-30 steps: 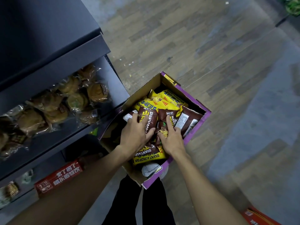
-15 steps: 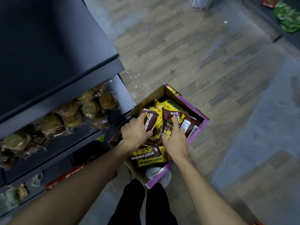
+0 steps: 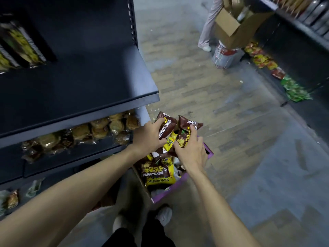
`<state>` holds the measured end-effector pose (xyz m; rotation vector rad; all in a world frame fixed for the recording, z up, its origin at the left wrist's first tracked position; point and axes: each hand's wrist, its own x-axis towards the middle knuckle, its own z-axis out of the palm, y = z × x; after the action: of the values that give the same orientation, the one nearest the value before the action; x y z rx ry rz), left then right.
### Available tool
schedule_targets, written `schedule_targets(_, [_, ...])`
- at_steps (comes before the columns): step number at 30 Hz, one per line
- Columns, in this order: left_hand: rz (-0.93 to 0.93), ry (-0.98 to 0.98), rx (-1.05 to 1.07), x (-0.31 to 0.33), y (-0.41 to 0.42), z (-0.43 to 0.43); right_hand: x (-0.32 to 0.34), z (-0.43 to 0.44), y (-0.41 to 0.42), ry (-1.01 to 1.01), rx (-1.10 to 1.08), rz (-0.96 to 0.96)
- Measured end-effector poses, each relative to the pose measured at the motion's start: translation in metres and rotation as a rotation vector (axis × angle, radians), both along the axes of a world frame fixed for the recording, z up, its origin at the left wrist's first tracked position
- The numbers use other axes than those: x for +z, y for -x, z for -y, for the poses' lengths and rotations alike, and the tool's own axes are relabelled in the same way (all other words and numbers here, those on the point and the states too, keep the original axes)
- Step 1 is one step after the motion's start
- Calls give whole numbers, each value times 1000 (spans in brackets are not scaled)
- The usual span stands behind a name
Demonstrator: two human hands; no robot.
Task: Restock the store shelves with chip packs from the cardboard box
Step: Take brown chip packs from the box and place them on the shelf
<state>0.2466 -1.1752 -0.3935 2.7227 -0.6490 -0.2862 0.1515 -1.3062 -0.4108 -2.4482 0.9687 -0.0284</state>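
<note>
We cannot see the far side of the cardboard box (image 3: 170, 191). The top edge cuts off the far person (image 3: 208, 28) above the legs, and the far-left shelf packs (image 3: 23, 45) are blurred.

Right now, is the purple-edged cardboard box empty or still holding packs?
Not empty: brown and yellow chip packs lie piled inside the purple-edged cardboard box.
</note>
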Motion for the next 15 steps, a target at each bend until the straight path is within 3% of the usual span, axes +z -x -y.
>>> schedule_targets(7, [192,15,35,80,-15,-73,75,-55,-31,101,127,166])
schedule_targets(15, [286,51,269,149,-21,-253,138,-212,-77,52,322,321])
